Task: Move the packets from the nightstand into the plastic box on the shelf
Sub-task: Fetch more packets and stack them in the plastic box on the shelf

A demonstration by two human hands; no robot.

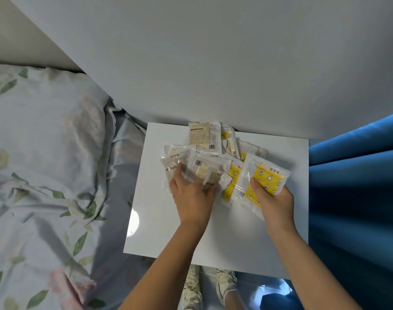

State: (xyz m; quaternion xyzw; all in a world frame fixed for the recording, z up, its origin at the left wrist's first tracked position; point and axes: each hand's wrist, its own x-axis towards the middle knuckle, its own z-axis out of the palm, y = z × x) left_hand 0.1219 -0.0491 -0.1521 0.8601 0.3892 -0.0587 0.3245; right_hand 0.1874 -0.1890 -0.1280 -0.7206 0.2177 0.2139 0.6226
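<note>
Left hand: fingers curled into the clear packets, gripping several. Right hand: thumb and fingers pinch a yellow packet. Both forearms reach forward over the white nightstand, where the remaining packets lie piled.

We see a loose heap of clear plastic packets on the white nightstand, crowded toward its far edge by the wall. Several hold pale cream contents with printed labels; one of these lies flat at the back. Others hold yellow sheets with white star and flower prints, and one yellow packet sits tilted up at the right of the heap.
</note>
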